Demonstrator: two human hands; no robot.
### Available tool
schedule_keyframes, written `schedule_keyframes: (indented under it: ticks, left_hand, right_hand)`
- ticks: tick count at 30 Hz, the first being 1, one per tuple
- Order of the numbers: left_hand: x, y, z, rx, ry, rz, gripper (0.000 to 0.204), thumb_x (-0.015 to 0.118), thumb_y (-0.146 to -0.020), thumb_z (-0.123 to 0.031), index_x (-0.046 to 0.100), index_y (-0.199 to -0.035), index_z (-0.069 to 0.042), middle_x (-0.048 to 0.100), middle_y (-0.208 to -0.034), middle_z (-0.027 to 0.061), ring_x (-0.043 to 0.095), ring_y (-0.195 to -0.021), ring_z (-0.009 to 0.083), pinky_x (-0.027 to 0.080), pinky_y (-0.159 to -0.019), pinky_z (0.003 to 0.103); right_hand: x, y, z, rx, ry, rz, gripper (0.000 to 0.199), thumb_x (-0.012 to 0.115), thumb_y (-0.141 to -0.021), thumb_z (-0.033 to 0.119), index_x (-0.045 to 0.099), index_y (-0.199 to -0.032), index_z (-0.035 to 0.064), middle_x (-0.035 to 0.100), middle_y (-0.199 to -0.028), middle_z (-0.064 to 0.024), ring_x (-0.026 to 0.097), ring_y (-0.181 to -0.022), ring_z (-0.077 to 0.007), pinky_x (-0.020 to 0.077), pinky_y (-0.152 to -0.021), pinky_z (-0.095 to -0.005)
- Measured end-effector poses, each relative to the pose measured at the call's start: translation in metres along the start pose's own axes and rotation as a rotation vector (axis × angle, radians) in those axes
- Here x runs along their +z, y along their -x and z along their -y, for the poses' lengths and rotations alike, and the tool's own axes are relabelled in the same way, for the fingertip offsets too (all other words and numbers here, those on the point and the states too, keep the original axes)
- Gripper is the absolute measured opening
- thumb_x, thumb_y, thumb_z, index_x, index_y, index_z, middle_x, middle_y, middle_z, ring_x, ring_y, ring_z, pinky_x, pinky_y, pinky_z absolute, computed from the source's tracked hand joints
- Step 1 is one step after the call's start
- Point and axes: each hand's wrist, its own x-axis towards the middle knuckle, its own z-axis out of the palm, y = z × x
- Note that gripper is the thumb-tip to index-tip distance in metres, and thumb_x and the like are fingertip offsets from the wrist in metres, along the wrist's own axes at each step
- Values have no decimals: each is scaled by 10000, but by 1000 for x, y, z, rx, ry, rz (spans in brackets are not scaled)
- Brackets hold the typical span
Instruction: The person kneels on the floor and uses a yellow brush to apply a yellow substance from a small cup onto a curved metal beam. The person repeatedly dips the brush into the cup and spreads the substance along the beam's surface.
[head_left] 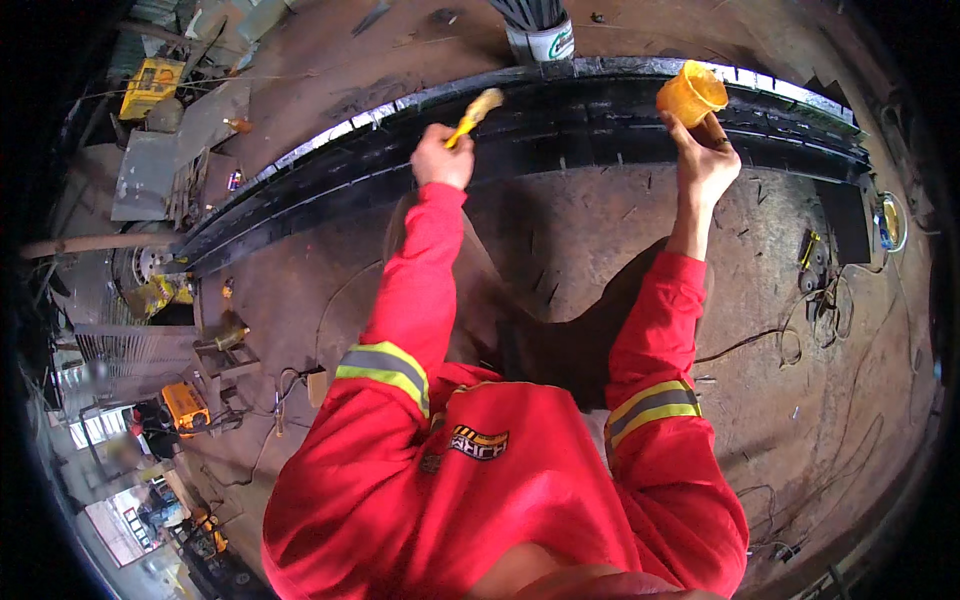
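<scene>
My left hand (440,160) is closed around the yellow handle of a paintbrush (474,115), whose pale, yellow-stained bristles point up and to the right. In my right hand (706,162) is a small orange-yellow cup (690,95), gripped at its lower part and tilted so its mouth faces right. What is inside the cup is hard to make out. Both hands are raised in front of a long black metal beam (590,125), which curves across the view behind them. The brush and the cup are well apart from each other.
Beyond the beam stands a white bucket (540,45) holding dark strips. Cables (780,335) and a yellow-handled tool (809,250) lie on the brown floor to the right. Leftward are a yellow case (152,88), grey sheets (145,175) and an orange machine (186,405).
</scene>
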Motion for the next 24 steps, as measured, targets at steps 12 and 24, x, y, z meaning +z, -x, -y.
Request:
schedule_keyframes:
  ticks: [12,24]
  left_hand:
    - [16,6,-50,139,-145,381,173,675,-774,-215,599,-874,-96,660,-782,185,639,-764,395,503,-664,473]
    - [-36,-20,43,-207,-319,86,211,717,-716,-216,654,-844,-59,672,-817,188,658,-812,378,520,-738,447]
  right_hand:
    - [21,11,11,23,69,21,521,874,-633,168,672,-1059,-54,714,-879,-89,657,-787,-97,496,-779,-233]
    - [35,7,4,-59,104,77,571,878,-633,227,666,-1093,-36,718,-887,-92,664,-789,-103,500,-776,-245]
